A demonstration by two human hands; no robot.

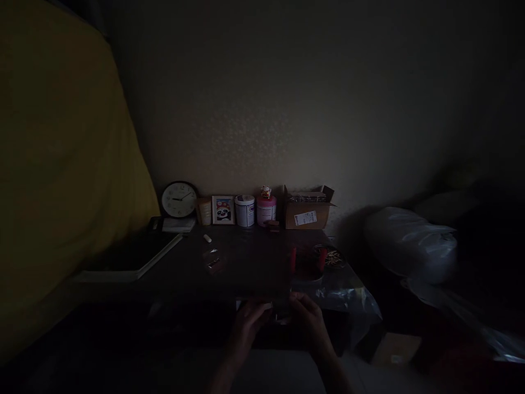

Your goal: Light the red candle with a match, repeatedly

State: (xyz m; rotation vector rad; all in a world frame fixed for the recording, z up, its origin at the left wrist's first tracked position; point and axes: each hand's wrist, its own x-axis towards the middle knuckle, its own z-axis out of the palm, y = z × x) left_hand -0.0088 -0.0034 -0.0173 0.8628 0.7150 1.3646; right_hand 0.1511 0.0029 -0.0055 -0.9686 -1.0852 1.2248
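Observation:
In the dim light my left hand (249, 320) is at the table's front edge, its fingers closed together. A small pale piece (268, 306) shows at its fingertips, too dark to name. My right hand (307, 313) is close by on the right, thumb and fingers pinched; what they hold, if anything, is lost in shadow. Just beyond it, two upright red parts (322, 259) stand at a dark round-edged thing. Beside them a round dish (345, 262) holds many thin, pale, stick-like pieces. Farther left on the table lie a small clear plastic bag (213, 261) and a white oval object (207, 238).
Along the wall stand a round clock (179, 200), a panda picture frame (223, 210), a white tin (245, 211), a pink tin (266, 210) with a figurine, and an open cardboard box (307, 215). A yellow cloth (61, 164) hangs left; a plastic bag (410, 241) bulges right.

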